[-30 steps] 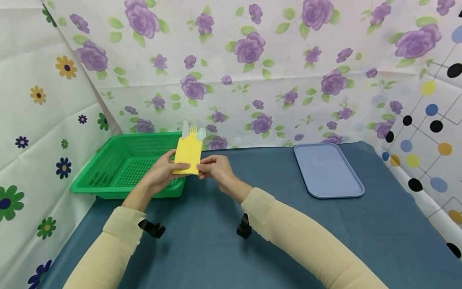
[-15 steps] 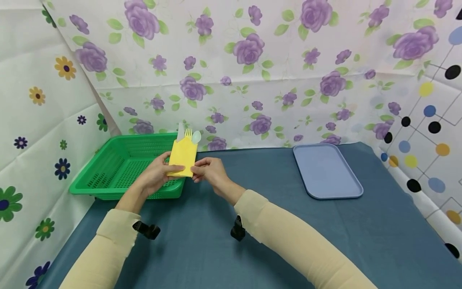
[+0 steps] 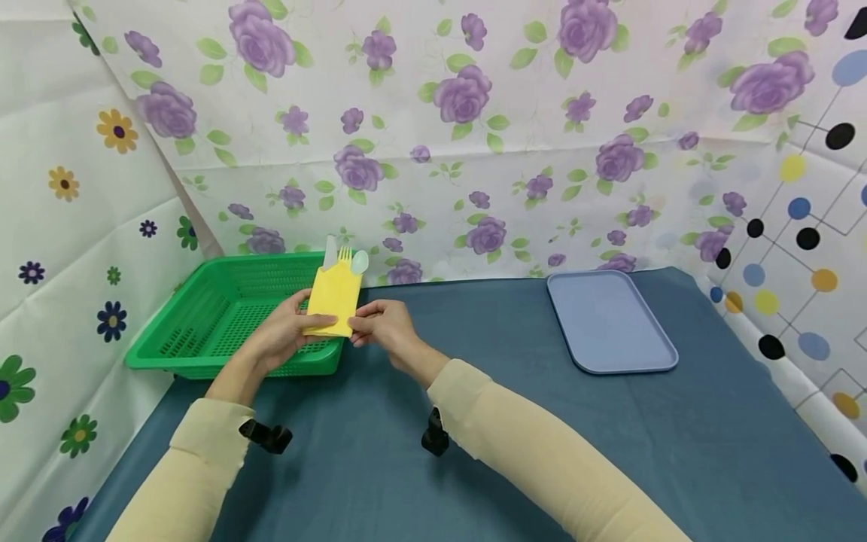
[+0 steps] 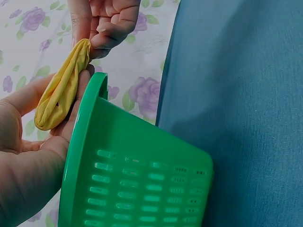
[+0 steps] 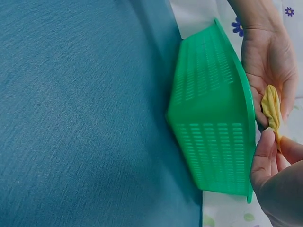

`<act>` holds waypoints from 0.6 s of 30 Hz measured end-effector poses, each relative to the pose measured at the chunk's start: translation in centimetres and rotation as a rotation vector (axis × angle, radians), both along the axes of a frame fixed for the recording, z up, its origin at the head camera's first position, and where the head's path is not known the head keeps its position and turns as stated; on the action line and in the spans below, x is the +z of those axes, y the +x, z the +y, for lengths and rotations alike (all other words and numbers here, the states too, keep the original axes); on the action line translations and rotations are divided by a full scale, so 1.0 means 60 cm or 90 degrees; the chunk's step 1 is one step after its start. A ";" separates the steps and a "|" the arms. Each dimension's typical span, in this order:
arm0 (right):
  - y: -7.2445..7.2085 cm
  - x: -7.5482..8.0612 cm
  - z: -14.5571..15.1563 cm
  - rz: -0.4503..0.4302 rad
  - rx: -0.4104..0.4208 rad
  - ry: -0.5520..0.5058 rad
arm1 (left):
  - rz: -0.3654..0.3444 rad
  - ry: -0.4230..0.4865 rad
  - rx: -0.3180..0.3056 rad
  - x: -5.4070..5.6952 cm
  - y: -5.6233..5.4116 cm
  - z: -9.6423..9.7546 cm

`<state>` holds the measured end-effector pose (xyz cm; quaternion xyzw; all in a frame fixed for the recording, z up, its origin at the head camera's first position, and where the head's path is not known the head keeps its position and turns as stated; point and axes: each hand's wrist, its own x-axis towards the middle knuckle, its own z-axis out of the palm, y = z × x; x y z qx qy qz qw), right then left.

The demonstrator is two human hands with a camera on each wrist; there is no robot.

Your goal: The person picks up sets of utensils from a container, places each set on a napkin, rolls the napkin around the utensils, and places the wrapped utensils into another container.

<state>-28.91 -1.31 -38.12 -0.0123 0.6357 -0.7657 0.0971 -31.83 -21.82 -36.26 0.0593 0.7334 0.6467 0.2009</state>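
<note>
A yellow cloth cutlery pouch (image 3: 335,297), maybe a folded napkin, is held up over the right end of the green basket. Out of its top stick a pale knife (image 3: 330,252), a yellow fork (image 3: 345,255) and a pale spoon (image 3: 360,262). My left hand (image 3: 284,331) grips the pouch's lower left part, thumb across its front. With thumb and fingers, my right hand (image 3: 387,330) pinches the lower right corner. Both wrist views show the pouch's folded bottom edge (image 4: 61,94) between the two hands; the cutlery is hidden there.
The green plastic basket (image 3: 159,352) with slotted walls stands at the table's left back, under my left hand. A blue-grey tray (image 3: 612,320) lies at the back right of the blue-covered table (image 3: 515,429). Flower-patterned cloth (image 3: 420,98) hangs behind.
Both hands, still holding the yellow pouch with its cutlery, have shifted a little to the left and slightly down. The head view has turned slightly; basket and tray stay in place.
</note>
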 end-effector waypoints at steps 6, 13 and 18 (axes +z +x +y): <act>-0.001 -0.003 -0.002 0.022 0.019 -0.008 | 0.009 -0.017 0.008 0.002 0.000 -0.009; 0.000 -0.008 -0.002 0.017 0.008 -0.003 | 0.006 -0.001 0.013 0.001 0.001 -0.024; 0.003 -0.013 -0.005 0.004 -0.001 0.021 | 0.003 0.007 0.013 0.002 0.003 -0.031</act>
